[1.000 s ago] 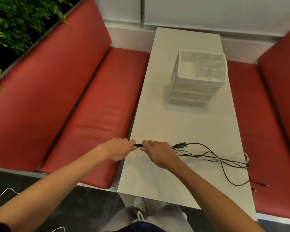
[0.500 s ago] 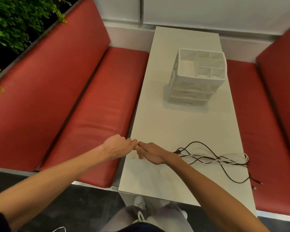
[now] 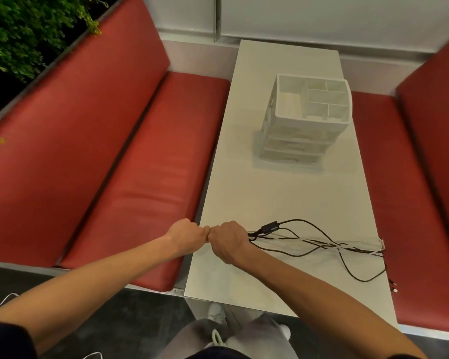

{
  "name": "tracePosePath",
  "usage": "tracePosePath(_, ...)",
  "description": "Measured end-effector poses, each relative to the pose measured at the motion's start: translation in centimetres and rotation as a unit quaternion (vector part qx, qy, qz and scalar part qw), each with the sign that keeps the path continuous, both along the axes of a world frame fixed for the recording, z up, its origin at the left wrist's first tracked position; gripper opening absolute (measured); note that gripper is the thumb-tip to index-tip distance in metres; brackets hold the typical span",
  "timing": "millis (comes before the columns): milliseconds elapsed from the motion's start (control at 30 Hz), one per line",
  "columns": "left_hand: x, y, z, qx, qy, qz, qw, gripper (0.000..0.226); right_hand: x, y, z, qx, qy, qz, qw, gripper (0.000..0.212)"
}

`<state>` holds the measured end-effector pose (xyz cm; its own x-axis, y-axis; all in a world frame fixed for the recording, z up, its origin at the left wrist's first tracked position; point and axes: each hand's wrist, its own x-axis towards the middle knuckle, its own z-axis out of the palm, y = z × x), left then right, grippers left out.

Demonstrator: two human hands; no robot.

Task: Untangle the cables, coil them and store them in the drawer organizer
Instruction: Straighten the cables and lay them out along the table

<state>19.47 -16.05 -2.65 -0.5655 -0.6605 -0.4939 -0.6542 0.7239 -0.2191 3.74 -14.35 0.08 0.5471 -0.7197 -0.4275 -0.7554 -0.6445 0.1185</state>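
Right hand (image 3: 228,240) clamped round a bunch of black cables (image 3: 324,245) at the table's (image 3: 244,193) near left edge, with the rest trailing right in a loose tangle. Left hand (image 3: 186,235) curled, knuckles touching the right; cannot tell whether holding anything. White drawer organizer (image 3: 306,130) far back, well apart.

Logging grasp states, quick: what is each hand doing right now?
Left hand: curled into a fist; whether it holds anything cannot be told.
Right hand: closed around the cables.
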Motion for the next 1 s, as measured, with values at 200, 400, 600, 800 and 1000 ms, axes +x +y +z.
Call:
tracePosePath(200,2.5,-1.1,-0.6,-0.114,0.064,0.021,0.991,0.016,-1.9,0.6,-2.0,0.006,-0.147,-0.143,0.979,0.030)
tracePosePath(400,3.3,-2.0,-0.5,-0.150,0.144,-0.002,0.978,0.026,-2.2,0.2,-3.0,-0.009,-0.266,-0.168,0.949,0.057)
tracePosePath(600,4.6,-1.7,-1.3,-0.143,0.230,-0.073,0.960,0.024,-3.2,-0.2,-2.9,0.164,-0.303,-0.164,0.924,0.044)
tracePosePath(800,5.0,-1.5,-1.3,-0.172,0.265,-0.123,0.941,0.040,-3.6,-1.3,-2.6,0.333,-0.399,-0.218,0.826,0.056)
tracePosePath(1000,6.9,-1.8,-2.8,-0.101,0.213,-0.057,0.970,0.045,-4.1,-1.0,-3.7,0.214,-0.256,-0.177,0.926,0.052)
